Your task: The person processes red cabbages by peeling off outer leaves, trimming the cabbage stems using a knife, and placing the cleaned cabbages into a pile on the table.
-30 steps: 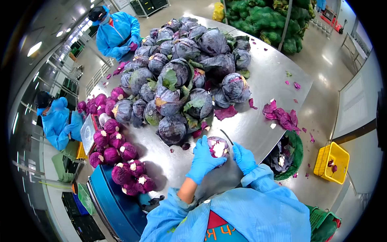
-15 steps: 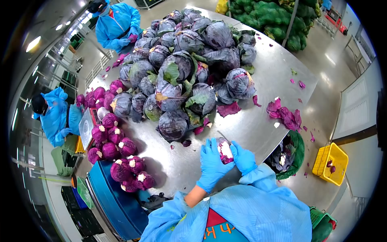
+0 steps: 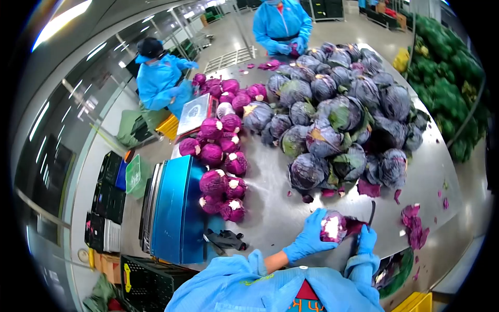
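My left hand (image 3: 311, 240), in a blue glove, is wrapped round a red cabbage (image 3: 332, 228) whose white cut stem end shows. My right hand (image 3: 367, 239), also gloved, is closed round a knife (image 3: 372, 210) with its dark blade pointing up and away from me. A dark purple outer leaf (image 3: 354, 225) stretches from the cabbage to my right hand. Both hands are over the near edge of the steel table (image 3: 275, 208). Beyond them rises a big heap of untrimmed red cabbages (image 3: 325, 138). Trimmed bright purple cabbages (image 3: 213, 182) are gathered to the left.
A scale (image 3: 196, 113) stands beside the trimmed cabbages. Blue bins (image 3: 179, 213) are at the table's left edge, with black gloves (image 3: 226, 240) nearby. Loose leaves (image 3: 414, 226) lie right; a green-lined waste bin (image 3: 397, 275) sits below. Two co-workers (image 3: 283, 26) in blue stand across the table.
My view has swung left. My right hand has moved away from the cabbage to the right with the knife, and a leaf now comes off the cabbage. My left hand still holds the cabbage.
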`<move>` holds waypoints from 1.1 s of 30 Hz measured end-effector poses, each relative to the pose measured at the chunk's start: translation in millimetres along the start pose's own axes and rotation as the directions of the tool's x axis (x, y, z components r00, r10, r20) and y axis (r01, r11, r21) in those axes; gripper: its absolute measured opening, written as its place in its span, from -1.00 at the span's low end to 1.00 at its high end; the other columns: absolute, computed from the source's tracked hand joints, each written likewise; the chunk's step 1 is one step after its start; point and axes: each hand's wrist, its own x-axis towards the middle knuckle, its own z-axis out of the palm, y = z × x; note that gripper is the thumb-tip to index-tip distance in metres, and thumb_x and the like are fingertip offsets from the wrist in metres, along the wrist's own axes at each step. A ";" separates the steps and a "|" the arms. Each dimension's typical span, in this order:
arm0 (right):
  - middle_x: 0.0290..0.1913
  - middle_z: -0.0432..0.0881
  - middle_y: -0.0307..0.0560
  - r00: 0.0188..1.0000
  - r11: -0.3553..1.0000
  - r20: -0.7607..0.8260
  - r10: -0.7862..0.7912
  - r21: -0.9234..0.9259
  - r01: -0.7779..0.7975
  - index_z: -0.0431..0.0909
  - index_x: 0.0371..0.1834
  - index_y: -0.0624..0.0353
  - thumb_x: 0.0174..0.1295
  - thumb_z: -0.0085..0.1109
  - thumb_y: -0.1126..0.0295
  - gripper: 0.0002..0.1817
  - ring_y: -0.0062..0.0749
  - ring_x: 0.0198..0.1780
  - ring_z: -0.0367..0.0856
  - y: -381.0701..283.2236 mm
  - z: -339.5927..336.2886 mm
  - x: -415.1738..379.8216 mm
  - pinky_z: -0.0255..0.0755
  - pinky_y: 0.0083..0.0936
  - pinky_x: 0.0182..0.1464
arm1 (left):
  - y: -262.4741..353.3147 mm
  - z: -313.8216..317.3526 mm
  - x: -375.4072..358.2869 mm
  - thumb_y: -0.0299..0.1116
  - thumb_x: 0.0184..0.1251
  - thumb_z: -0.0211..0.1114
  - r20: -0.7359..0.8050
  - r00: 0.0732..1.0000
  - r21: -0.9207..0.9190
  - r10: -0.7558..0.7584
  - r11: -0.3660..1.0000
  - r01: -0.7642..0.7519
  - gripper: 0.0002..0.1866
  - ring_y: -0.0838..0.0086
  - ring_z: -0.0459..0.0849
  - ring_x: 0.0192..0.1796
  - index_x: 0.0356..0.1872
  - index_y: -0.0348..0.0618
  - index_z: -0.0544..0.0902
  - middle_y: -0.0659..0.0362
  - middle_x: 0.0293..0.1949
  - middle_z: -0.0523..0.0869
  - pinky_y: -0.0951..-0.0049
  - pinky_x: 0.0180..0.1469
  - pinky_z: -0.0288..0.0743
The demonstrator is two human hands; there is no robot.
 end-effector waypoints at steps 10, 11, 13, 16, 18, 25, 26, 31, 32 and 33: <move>-0.59 0.50 -0.14 0.833 0.828 -0.461 -0.305 -0.561 -0.007 0.54 -0.19 0.20 0.35 0.12 0.17 -0.72 -0.41 -0.64 0.47 133.0 -229.5 28.5 0.39 -0.34 -0.61 | -88.5 3.6 -11.9 0.04 -0.08 0.61 -0.015 0.967 -0.515 -0.256 0.831 0.212 0.19 0.16 0.33 0.35 0.45 -0.40 0.08 -0.11 0.32 0.31 0.22 0.42 0.20; -0.50 0.56 -0.11 0.730 0.695 -0.552 -0.404 -0.704 -0.148 0.54 -0.02 0.17 0.34 0.13 0.17 -0.68 -0.37 -0.53 0.55 95.5 -217.3 -4.3 0.45 -0.33 -0.49 | -80.8 5.3 -11.1 0.06 -0.11 0.62 -0.023 0.975 -0.414 -0.222 0.890 0.193 0.22 0.13 0.31 0.36 0.45 -0.40 0.07 -0.13 0.33 0.29 0.20 0.42 0.20; -0.25 0.66 0.04 0.646 0.649 -0.638 -0.419 -0.708 -0.279 0.50 0.22 0.11 0.31 0.15 0.15 -0.54 -0.14 -0.31 0.66 7.6 -182.3 -65.6 0.52 -0.22 -0.25 | -49.2 2.7 -1.3 0.09 -0.17 0.63 0.004 0.983 -0.254 -0.181 0.951 0.176 0.27 0.05 0.26 0.39 0.47 -0.38 0.04 -0.17 0.34 0.22 0.18 0.43 0.18; -0.17 0.70 0.03 0.824 0.910 -0.441 -0.355 -0.366 0.197 0.52 0.28 -0.05 0.25 0.26 0.15 -0.49 -0.32 -0.29 0.65 -39.5 -131.4 -91.3 0.53 -0.34 -0.17 | -19.7 13.5 5.7 0.13 -0.19 0.61 0.041 0.991 -0.017 -0.124 0.992 0.125 0.29 -0.06 0.20 0.40 0.48 -0.36 0.05 -0.21 0.37 0.21 0.08 0.43 0.16; -0.30 0.66 -0.17 0.923 0.927 -0.142 -0.357 -0.176 0.331 0.54 0.28 -0.17 0.19 0.37 0.18 -0.46 -0.61 -0.33 0.52 -49.0 -79.7 -91.6 0.47 -0.53 -0.23 | -3.5 19.3 10.5 0.16 -0.21 0.60 0.106 0.990 0.141 -0.096 0.987 0.081 0.30 -0.12 0.18 0.41 0.47 -0.36 0.04 -0.25 0.38 0.18 0.02 0.44 0.13; -0.24 0.63 -0.34 0.904 0.972 0.364 -0.223 0.012 0.235 0.54 0.30 -0.03 0.17 0.41 0.14 -0.41 -0.67 -0.25 0.51 -72.7 21.8 -49.8 0.44 -0.61 -0.13 | -8.5 6.8 26.7 0.18 -0.26 0.58 0.190 0.967 0.113 0.170 0.975 -0.194 0.31 -0.16 0.14 0.43 0.48 -0.30 0.06 -0.32 0.40 0.14 -0.05 0.43 0.08; -0.24 0.65 -0.32 0.904 0.983 0.388 -0.181 0.032 0.182 0.54 0.29 0.01 0.17 0.42 0.13 -0.40 -0.66 -0.25 0.52 -69.3 22.6 -46.9 0.44 -0.59 -0.14 | -11.5 1.7 28.5 0.17 -0.26 0.59 0.124 0.969 0.085 0.213 0.971 -0.224 0.30 -0.14 0.15 0.43 0.48 -0.30 0.07 -0.30 0.40 0.15 -0.03 0.43 0.09; -0.21 0.71 -0.08 0.949 0.965 0.285 -0.139 -0.178 0.195 0.60 0.10 0.24 0.14 0.44 0.07 -0.43 -0.52 -0.20 0.60 -68.7 16.3 -74.3 0.49 -0.51 -0.09 | -18.8 11.1 11.3 0.08 -0.19 0.63 0.100 0.995 -0.060 -0.016 0.998 0.022 0.19 -0.01 0.28 0.36 0.39 -0.39 0.14 -0.18 0.29 0.25 0.11 0.41 0.20; -0.20 0.72 -0.02 0.957 0.939 0.246 -0.156 -0.265 0.221 0.63 0.03 0.29 0.13 0.44 0.05 -0.44 -0.49 -0.19 0.62 -70.6 13.7 -84.4 0.50 -0.49 -0.07 | -15.2 16.4 15.1 0.09 -0.20 0.63 0.075 0.997 -0.030 -0.021 0.999 0.023 0.18 -0.02 0.28 0.35 0.37 -0.39 0.17 -0.19 0.29 0.27 0.10 0.41 0.19; -0.20 0.72 0.11 0.961 0.879 0.256 -0.108 -0.427 0.212 0.60 0.03 0.29 0.16 0.37 -0.03 -0.41 -0.34 -0.18 0.68 -73.0 11.2 -91.1 0.53 -0.42 -0.08 | -11.7 22.0 21.1 0.10 -0.21 0.62 0.052 0.998 0.001 -0.024 1.000 0.024 0.17 -0.04 0.29 0.35 0.36 -0.39 0.19 -0.20 0.28 0.29 0.09 0.40 0.19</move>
